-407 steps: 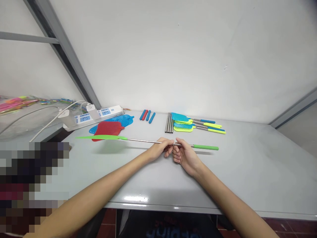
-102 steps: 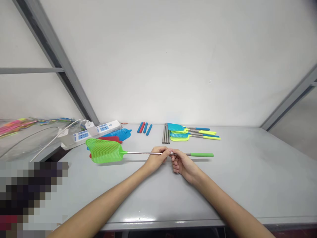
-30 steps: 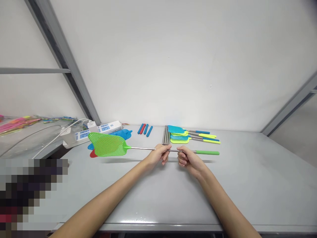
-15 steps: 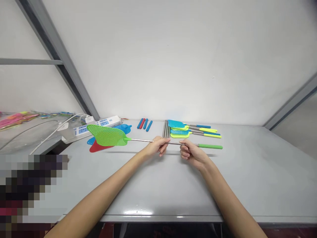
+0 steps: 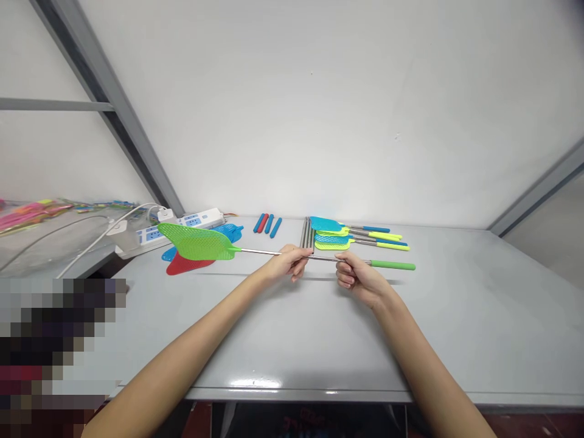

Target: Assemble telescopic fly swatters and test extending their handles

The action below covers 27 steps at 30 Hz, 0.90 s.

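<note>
A green fly swatter (image 5: 201, 243) with a thin metal rod and a green grip is held level above the table. My left hand (image 5: 292, 261) pinches the rod near its middle. Farther right, my right hand (image 5: 353, 274) is closed around the rod just left of the green grip. Beneath the green mesh head lie a red swatter head (image 5: 182, 266) and blue swatter heads (image 5: 228, 232), partly hidden. Behind my left hand several bare metal rods (image 5: 306, 234) lie side by side. To their right, finished-looking blue and yellow swatters (image 5: 331, 225) lie in a row, handles pointing right.
Several loose blue and red grips (image 5: 269, 225) lie near the wall. White power strips (image 5: 196, 220) with cables stand at the back left. Beyond them, plastic-wrapped colourful items (image 5: 36, 214) rest on another surface. The grey table (image 5: 479, 328) extends to the right.
My right hand has shifted slightly right along with the green grip, so the swatter looks a little longer. My left hand still pinches the rod. The view has tilted slightly.
</note>
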Motion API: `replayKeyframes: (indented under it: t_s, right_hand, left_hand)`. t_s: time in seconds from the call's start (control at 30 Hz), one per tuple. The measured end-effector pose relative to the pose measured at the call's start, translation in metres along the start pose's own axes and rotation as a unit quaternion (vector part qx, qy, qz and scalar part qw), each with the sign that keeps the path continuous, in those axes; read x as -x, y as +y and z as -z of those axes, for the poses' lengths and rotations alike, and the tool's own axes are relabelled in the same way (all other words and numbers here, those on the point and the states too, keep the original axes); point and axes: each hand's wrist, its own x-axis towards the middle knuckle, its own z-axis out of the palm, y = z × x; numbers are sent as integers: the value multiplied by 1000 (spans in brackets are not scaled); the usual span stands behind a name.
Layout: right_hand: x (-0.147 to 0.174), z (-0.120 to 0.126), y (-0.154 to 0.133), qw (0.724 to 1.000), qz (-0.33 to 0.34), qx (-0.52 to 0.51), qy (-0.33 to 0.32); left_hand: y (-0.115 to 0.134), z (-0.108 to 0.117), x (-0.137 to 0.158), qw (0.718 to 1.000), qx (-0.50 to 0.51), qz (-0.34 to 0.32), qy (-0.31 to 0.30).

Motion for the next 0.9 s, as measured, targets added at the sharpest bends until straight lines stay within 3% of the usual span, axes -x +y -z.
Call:
replayKeyframes:
  t_s: [0.9]
  right_hand:
    - [1, 0, -2, 1000, 8, 7, 3]
  left_hand:
    - [3, 16, 13, 999, -33, 14, 41]
